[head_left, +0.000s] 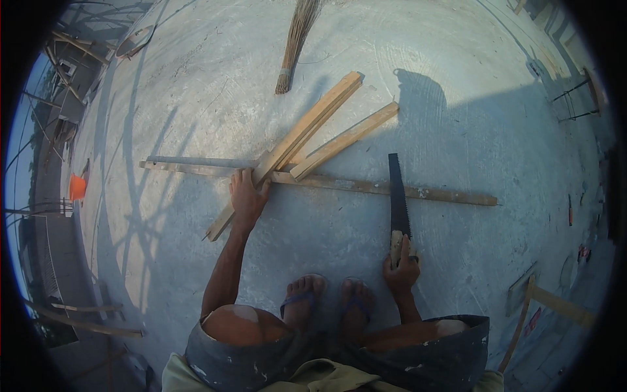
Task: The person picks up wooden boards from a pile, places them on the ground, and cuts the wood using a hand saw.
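Observation:
My left hand (pixel 248 201) is closed on a pale wooden batten (pixel 316 124), which slants from near my left foot up toward the right. The batten rests across a long, thin, weathered wooden bar (pixel 450 195) lying crosswise on the floor. A shorter piece of wood (pixel 349 139) leans with its near end on that bar, just right of the batten. In my right hand (pixel 401 269) is a handsaw (pixel 397 186), gripped by its light handle. Its dark toothed blade points away from me and passes over the long bar, apart from the battens.
A twig broom (pixel 297 46) lies on the concrete floor (pixel 215 78) ahead. Far left sits an orange bucket (pixel 78 187). A pale plank (pixel 562 306) and a curved stick (pixel 518 330) stand at the lower right. My sandalled feet (pixel 302 300) are between my hands.

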The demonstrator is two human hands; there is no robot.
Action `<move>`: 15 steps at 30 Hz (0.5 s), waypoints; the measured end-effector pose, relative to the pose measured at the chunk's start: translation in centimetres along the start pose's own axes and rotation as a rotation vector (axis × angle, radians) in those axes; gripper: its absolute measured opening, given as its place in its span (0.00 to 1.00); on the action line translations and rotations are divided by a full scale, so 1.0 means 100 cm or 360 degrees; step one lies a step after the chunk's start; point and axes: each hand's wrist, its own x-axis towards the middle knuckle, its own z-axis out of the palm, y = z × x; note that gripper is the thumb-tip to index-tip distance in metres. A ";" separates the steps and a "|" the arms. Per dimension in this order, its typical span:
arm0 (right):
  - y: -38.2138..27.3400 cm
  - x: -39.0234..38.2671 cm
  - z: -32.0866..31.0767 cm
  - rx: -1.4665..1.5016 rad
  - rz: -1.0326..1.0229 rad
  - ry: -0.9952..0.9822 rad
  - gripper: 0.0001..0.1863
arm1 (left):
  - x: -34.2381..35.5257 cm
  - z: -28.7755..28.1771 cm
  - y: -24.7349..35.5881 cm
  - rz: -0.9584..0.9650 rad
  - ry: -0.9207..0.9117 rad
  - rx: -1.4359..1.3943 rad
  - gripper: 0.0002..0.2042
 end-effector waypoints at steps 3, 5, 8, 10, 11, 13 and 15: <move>0.004 0.001 0.002 -0.0004 -0.0079 0.0087 0.45 | 0.002 0.004 0.004 -0.0017 0.0020 0.0010 0.25; 0.004 0.005 0.000 -0.0105 -0.0237 0.0246 0.46 | 0.006 0.007 0.007 -0.0004 0.0046 0.0013 0.25; 0.002 -0.001 0.001 0.0044 -0.0011 0.0036 0.45 | 0.011 0.013 0.005 0.0045 0.0087 0.0030 0.24; 0.002 0.000 0.000 0.0034 -0.0026 0.0050 0.45 | 0.012 0.017 0.006 0.0041 0.0078 -0.0003 0.24; 0.002 0.000 0.000 0.0030 -0.0040 0.0061 0.45 | 0.012 0.018 0.005 0.0038 0.0081 -0.0007 0.24; 0.001 0.001 -0.001 -0.0010 -0.0075 0.0085 0.45 | 0.013 0.019 0.004 0.0045 0.0100 0.0001 0.25; -0.001 0.001 -0.001 -0.0047 -0.0116 0.0109 0.45 | 0.013 0.019 0.004 0.0028 0.0085 -0.0015 0.25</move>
